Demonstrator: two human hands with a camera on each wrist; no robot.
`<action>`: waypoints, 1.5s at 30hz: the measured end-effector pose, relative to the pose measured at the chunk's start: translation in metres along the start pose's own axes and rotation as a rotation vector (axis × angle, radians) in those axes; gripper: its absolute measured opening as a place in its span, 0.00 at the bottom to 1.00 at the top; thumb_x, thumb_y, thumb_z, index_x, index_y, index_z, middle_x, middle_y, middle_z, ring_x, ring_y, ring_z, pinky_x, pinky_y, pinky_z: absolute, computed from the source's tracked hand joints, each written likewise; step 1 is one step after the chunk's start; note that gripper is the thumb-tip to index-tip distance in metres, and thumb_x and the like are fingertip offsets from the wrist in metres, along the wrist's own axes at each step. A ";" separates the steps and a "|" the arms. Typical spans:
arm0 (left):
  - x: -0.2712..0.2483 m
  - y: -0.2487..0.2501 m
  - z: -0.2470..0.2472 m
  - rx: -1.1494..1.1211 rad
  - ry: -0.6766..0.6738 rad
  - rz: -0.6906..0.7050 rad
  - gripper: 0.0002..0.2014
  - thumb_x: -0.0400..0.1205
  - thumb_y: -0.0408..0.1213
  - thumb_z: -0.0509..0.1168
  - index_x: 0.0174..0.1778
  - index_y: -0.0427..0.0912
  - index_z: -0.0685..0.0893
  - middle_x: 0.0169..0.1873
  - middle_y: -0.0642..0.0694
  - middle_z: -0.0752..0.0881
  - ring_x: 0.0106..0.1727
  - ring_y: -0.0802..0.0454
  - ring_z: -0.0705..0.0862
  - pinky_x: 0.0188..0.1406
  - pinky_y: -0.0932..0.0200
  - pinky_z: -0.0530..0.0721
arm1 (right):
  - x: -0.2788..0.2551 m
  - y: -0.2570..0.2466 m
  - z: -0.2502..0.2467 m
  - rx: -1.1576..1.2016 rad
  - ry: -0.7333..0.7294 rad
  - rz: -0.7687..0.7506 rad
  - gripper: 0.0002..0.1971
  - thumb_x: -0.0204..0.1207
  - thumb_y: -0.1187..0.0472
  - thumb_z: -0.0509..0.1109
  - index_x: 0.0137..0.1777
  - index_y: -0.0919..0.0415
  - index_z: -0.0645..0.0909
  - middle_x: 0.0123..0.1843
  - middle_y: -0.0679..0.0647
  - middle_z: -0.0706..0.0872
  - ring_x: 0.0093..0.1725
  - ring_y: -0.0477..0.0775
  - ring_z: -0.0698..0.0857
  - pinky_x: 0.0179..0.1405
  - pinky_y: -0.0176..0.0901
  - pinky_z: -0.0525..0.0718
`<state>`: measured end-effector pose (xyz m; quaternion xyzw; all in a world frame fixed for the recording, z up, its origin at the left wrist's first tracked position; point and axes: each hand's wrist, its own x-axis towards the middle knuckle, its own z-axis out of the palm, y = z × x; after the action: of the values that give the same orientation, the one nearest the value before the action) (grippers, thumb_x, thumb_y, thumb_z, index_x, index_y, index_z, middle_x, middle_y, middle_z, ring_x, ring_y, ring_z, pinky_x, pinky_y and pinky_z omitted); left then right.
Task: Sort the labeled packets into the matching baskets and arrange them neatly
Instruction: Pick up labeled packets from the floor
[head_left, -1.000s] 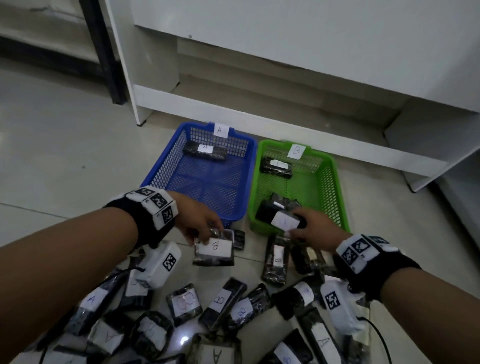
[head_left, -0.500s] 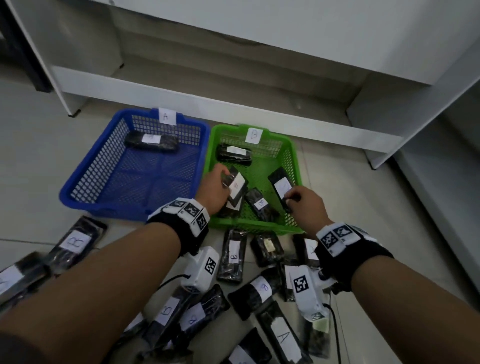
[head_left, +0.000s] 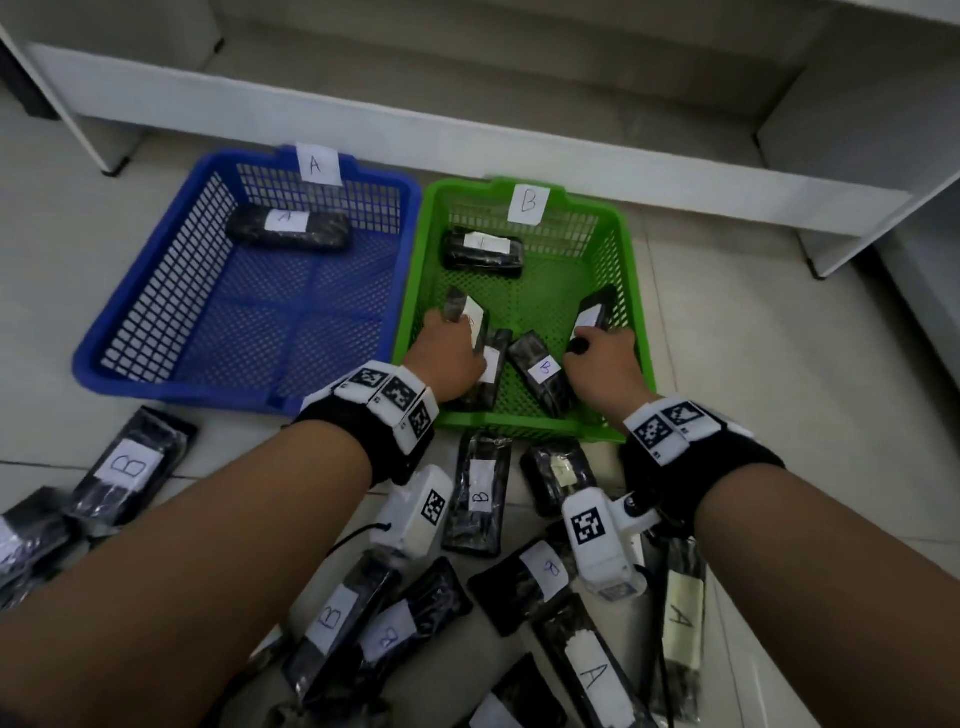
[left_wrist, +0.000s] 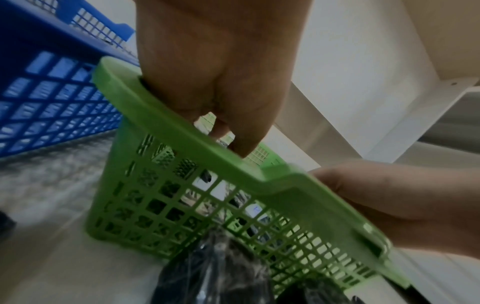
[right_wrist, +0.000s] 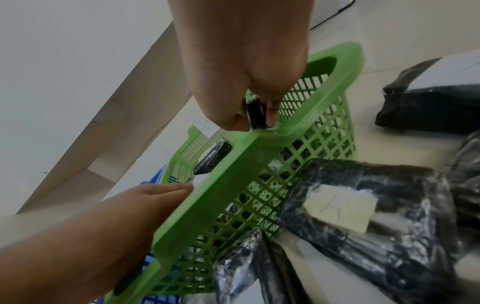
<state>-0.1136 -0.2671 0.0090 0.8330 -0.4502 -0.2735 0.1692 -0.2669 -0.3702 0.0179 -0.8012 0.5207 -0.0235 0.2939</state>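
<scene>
Compared with a second ago, both hands have gone from the floor pile into the green basket (head_left: 631, 291), each bringing a packet along. The left hand (head_left: 447, 353) sits at about 8 o'clock inside it, fingers curled around a dark packet (head_left: 470, 317) with a white label, held tilted up off the mesh. The right hand (head_left: 605, 364) is at about 4 o'clock, pinching the near end of another black packet (head_left: 595, 314) that leans against the right wall; the right wrist view shows thumb and finger clamped on it. Between the hands a B packet (head_left: 540, 371) lies flat, and one more rests at 12 o'clock by the basket's B tag. The blue basket (head_left: 156, 312), tagged A, is just beside it at 9 o'clock with a single A packet (head_left: 288, 231) at its far end. Loose packets cover the floor at 6 o'clock.
</scene>
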 end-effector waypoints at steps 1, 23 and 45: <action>0.001 0.000 0.002 0.042 -0.012 -0.032 0.20 0.83 0.39 0.60 0.68 0.33 0.69 0.72 0.29 0.63 0.67 0.35 0.71 0.67 0.48 0.74 | 0.001 0.002 0.001 -0.028 -0.003 0.001 0.23 0.80 0.65 0.60 0.75 0.69 0.70 0.73 0.68 0.62 0.71 0.64 0.65 0.65 0.39 0.66; -0.029 -0.006 -0.008 0.101 0.025 0.320 0.23 0.83 0.36 0.60 0.76 0.40 0.70 0.75 0.41 0.69 0.77 0.45 0.65 0.74 0.55 0.64 | 0.000 0.001 0.017 -0.465 -0.085 0.066 0.26 0.80 0.45 0.60 0.74 0.57 0.69 0.76 0.61 0.71 0.77 0.68 0.59 0.74 0.58 0.61; -0.135 -0.024 0.073 0.283 -0.031 -0.088 0.33 0.74 0.66 0.63 0.62 0.41 0.74 0.61 0.42 0.80 0.65 0.41 0.77 0.63 0.47 0.71 | -0.155 0.048 0.009 -0.692 -0.187 -0.680 0.20 0.69 0.55 0.67 0.61 0.58 0.80 0.57 0.55 0.83 0.57 0.60 0.79 0.52 0.53 0.78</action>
<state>-0.2021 -0.1432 -0.0209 0.8631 -0.4500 -0.2271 0.0311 -0.3736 -0.2483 0.0283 -0.9751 0.1782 0.1282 0.0319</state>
